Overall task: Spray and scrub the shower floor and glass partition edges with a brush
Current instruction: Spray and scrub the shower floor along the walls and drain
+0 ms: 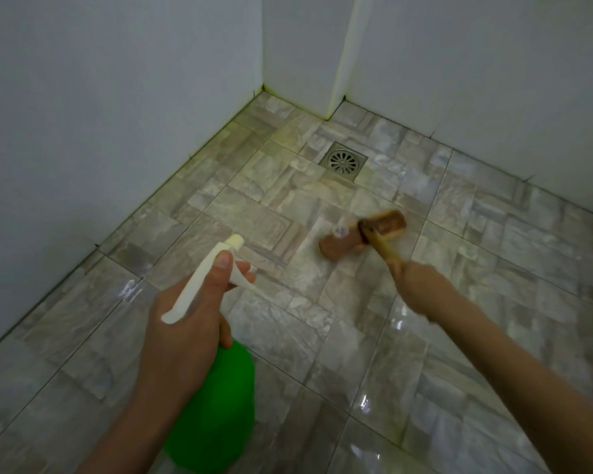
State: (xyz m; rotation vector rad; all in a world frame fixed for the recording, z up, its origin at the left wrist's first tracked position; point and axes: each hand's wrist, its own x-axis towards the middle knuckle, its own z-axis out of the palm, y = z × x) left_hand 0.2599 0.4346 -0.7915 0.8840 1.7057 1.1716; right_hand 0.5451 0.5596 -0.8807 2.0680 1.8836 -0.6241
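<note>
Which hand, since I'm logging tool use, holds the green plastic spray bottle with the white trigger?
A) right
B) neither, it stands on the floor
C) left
C: the left hand grips the green plastic spray bottle at its white trigger, while the right hand holds the wooden-handled brown scrubbing brush.

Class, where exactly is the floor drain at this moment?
In the head view, the drain sits in the tiled floor, above centre, close to the jutting wall corner, just beyond the brush held by the right hand.
</note>
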